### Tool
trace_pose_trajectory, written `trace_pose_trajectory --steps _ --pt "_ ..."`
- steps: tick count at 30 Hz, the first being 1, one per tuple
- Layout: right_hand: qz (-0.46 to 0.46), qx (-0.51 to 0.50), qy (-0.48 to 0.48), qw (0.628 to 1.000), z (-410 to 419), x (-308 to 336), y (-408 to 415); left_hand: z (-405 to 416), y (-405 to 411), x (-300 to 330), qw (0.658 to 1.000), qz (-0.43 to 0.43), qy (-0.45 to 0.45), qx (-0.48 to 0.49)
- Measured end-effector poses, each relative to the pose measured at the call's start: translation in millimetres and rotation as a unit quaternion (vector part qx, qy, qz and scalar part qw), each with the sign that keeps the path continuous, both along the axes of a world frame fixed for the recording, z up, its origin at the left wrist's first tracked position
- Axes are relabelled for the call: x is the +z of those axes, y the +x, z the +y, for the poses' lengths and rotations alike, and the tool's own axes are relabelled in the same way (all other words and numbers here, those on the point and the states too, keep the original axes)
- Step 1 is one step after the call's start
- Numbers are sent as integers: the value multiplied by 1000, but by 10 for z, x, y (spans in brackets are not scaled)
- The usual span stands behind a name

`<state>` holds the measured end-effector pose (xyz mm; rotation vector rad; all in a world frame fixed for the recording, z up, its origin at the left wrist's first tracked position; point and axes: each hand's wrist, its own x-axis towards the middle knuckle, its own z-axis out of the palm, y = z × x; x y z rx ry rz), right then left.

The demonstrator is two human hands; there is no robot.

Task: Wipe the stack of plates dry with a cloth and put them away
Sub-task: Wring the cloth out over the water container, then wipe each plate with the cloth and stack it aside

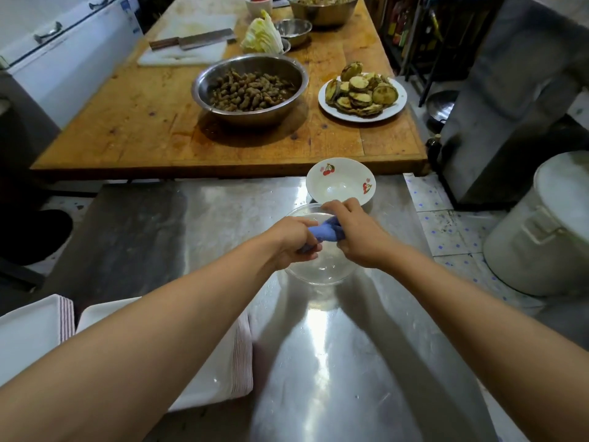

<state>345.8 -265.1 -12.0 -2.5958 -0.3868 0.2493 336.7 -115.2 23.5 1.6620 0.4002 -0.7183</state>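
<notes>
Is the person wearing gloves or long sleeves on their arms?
No. Both arms are bare all the way up the picture, with no sleeves showing. The left hand and right hand wear no gloves, and I can see no watch, bracelet or rings.

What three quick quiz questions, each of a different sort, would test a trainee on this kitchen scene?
1. True or false: both hands grip the blue cloth above the clear bowl.
2. Multiple choice: the cherry-patterned bowl is
A. on the wooden table
B. on the steel counter, just beyond the clear bowl
C. on top of the white plates
3. Fill in: the stacks of white plates sit under the person's ____ forearm.

Key
1. True: the left hand and the right hand each hold an end of it.
2. B
3. left
</notes>
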Motion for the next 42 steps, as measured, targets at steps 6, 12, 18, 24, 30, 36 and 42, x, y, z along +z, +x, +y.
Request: trace_pose_trajectory --steps 6,12,18,24,30,36,42 --pt "0 -70 104 992 -70 308 -302 153 -209 239 996 -15 -70 46" --pt "16 -99 202 974 50 679 -879 498 -647 497 994 -81 -71 33" --pt "-56 -147 230 960 693 836 -1627 958 -1311 682 983 -101 -146 50" --pt "-95 -168 179 965 1550 760 -2194 1744 -1916 704 970 -111 -197 94" --pt "-97 -87 222 966 2269 829 -2694 2343 -2261 743 960 -119 -232 102" --pt "-73 -196 282 936 2660 786 -2825 2621 -2382 744 968 -88 -226 59" --pt "-91 -300 253 915 2407 759 -2699 2872 -2297 533 983 -129 -76 111"
